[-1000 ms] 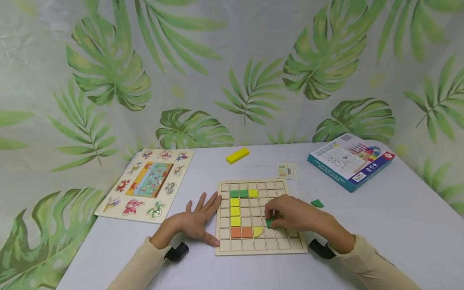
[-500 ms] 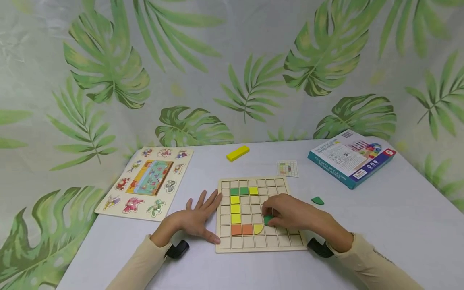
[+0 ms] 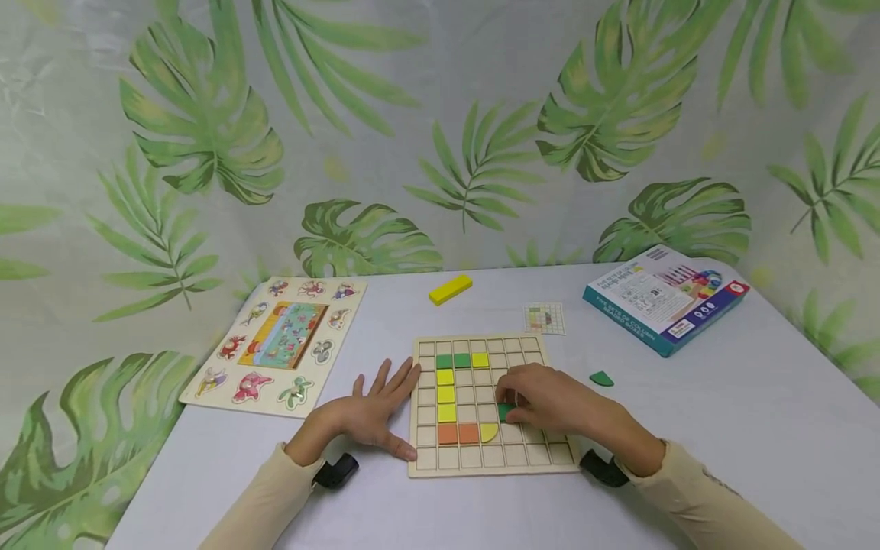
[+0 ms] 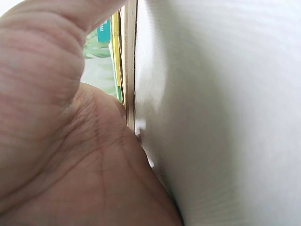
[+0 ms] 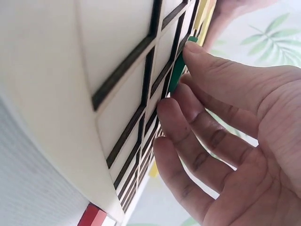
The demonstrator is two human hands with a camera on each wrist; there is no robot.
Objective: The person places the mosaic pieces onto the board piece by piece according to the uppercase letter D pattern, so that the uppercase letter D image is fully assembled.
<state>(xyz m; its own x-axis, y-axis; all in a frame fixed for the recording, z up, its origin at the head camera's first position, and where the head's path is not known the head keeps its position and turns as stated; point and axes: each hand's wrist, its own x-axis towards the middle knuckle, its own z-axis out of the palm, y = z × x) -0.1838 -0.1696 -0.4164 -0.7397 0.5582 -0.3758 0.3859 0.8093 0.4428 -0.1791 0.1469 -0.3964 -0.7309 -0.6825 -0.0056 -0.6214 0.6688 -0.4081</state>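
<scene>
Green piece point(image 3: 505, 412) sits on the grid board point(image 3: 481, 466), pinched by the right hand point(image 3: 550, 401) — fingers point(image 5: 207, 56) curled on it. Left hand point(image 3: 367, 416) lies flat, spread, at the board's left edge — counter point(image 3: 687, 428) holds 1 yellow block point(image 3: 450, 290).

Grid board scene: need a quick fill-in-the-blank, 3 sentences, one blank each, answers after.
1. The right hand presses a ____ piece onto the grid board.
2. The left hand lies flat against the board's ____ edge.
3. The two orange squares sit directly left of a yellow ____ piece.

Missing words: green; left; quarter-circle
</scene>
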